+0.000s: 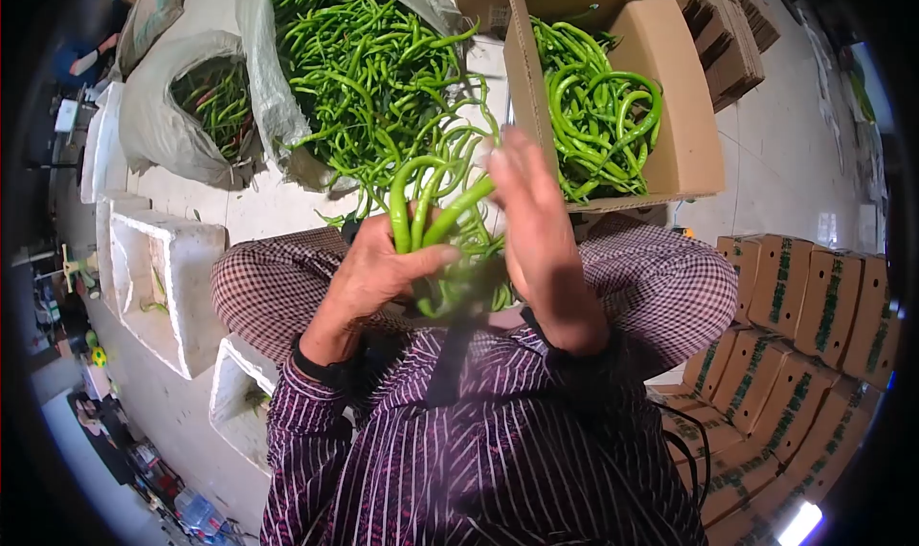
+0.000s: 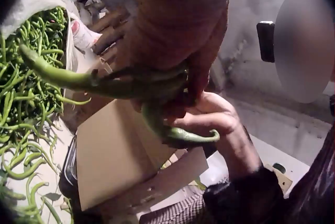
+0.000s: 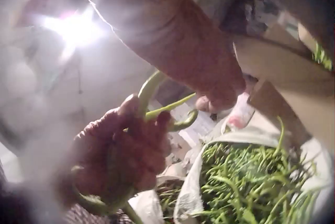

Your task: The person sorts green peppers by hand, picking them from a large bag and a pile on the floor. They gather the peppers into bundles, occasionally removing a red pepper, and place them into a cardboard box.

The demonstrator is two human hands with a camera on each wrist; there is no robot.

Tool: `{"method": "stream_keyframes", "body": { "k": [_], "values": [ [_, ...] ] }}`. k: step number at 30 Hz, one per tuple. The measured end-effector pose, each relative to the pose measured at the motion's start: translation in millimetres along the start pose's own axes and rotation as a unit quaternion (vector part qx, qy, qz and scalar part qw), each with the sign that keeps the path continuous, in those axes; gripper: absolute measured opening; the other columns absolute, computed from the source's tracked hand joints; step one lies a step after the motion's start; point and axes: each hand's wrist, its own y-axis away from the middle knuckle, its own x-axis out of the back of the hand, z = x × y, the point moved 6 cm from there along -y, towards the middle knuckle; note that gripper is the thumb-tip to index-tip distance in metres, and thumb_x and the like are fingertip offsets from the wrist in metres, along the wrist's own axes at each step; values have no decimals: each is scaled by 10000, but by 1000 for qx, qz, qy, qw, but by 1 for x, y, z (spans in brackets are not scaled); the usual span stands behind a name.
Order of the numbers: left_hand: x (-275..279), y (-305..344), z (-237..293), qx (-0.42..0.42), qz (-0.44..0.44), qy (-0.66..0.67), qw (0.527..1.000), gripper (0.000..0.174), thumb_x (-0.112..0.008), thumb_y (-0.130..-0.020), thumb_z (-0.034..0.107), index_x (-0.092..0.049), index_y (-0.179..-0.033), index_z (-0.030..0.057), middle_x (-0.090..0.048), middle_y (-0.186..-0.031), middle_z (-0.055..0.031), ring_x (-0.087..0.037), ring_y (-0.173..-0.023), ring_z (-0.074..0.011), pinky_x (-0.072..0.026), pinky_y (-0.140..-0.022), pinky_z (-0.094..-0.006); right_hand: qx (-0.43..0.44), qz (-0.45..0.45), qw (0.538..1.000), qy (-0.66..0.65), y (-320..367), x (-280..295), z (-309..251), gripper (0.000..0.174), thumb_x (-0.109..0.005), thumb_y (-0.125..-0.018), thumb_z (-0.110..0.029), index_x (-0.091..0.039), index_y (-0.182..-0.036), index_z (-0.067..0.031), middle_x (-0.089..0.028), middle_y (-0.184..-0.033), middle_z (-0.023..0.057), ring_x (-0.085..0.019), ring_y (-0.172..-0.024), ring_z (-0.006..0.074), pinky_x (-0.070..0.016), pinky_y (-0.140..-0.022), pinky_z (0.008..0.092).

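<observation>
The left hand [image 1: 378,268] grips several long green peppers [image 1: 412,201] above the lap, their curved ends standing up past the thumb. Close beside it the right hand [image 1: 538,235], slightly blurred, has its fingers at the end of a pepper. In the left wrist view a thick pepper [image 2: 63,77] sticks out sideways from the left hand [image 2: 172,30]. The right wrist view has the left hand [image 3: 123,150] round the peppers, with the right hand's fingertips [image 3: 212,101] near a thin pepper [image 3: 170,107]; contact cannot be told. More peppers lie below the hands.
A large open sack [image 1: 263,77] of green peppers stands ahead, a smaller sack [image 1: 158,115] to its left. The cardboard box [image 1: 684,115] at front right holds long peppers. White foam boxes [image 1: 191,278] stand at left, stacked printed cartons [image 1: 785,297] at right.
</observation>
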Motion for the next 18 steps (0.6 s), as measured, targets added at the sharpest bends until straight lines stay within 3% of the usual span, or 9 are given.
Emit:
{"method": "stream_keyframes", "body": {
  "k": [2,4,5,7,10,12,14,16,18],
  "values": [
    [3,2,18,-29,11,-2,1000,273,-756,-799,130,-658,-1025,12,-630,-758,-10,-579,-616,-82,-478,-558,-240,111,-7,976,189,20,1,-49,632,-603,-931,-238,-319,-1435,14,-410,-1405,219,-457,-1239,297,-390,-994,356],
    [0,1,27,-17,-71,-172,982,269,-756,-790,142,-661,-991,-10,-632,-718,-59,-588,-617,-96,-473,-558,-261,385,-227,713,540,48,-29,-85,660,-630,-856,-167,-336,-1424,-3,-415,-1394,240,-456,-1240,335,-393,-986,375],
    [-3,7,39,-164,-47,-366,915,275,-762,-771,145,-665,-969,-19,-632,-689,-96,-581,-605,-108,-463,-553,-285,385,-216,709,550,52,-26,-84,660,-630,-856,-167,-336,-1424,-3,-415,-1394,240,-456,-1240,335,-393,-986,375],
    [-21,10,43,-177,-185,-272,928,308,-770,-746,132,-669,-997,-17,-659,-723,-114,-587,-629,-148,-477,-605,-327,402,-319,623,590,67,-37,-64,640,-620,-808,-148,-377,-1382,-2,-528,-1239,216,-510,-1171,338,-410,-950,374],
    [-44,14,65,-118,-290,-248,917,338,-771,-734,137,-670,-1022,-8,-674,-806,-131,-637,-719,-209,-496,-686,-354,272,-356,609,655,63,-27,-61,553,-591,-830,-149,-411,-1332,-3,-587,-1034,157,-562,-1073,319,-427,-912,372],
    [-46,20,94,-263,-161,-334,890,360,-773,-728,155,-660,-1021,-20,-675,-864,-132,-653,-765,-247,-496,-705,-357,303,-314,673,596,57,-10,-78,479,-592,-832,-124,-457,-1271,10,-571,-910,116,-598,-949,320,-473,-848,395],
    [-42,28,111,-247,-124,-399,874,426,-774,-727,168,-629,-1071,-38,-668,-920,-150,-648,-813,-295,-496,-759,-360,248,-351,764,482,47,7,-102,440,-615,-828,-110,-488,-1225,31,-580,-954,143,-622,-880,327,-517,-779,391],
    [-28,44,141,-388,73,-374,839,511,-768,-726,218,-599,-1120,-60,-665,-949,-157,-648,-864,-286,-492,-814,-348,240,-299,764,519,29,21,-145,410,-625,-844,-118,-495,-1194,52,-593,-997,134,-646,-816,273,-543,-683,334],
    [-2,47,141,-329,64,-223,915,527,-732,-735,217,-581,-1153,-67,-662,-990,-151,-644,-907,-252,-482,-860,-332,203,-222,817,492,5,43,-191,401,-609,-864,-137,-487,-1202,43,-597,-949,89,-634,-774,195,-529,-624,279]
  ]
}}
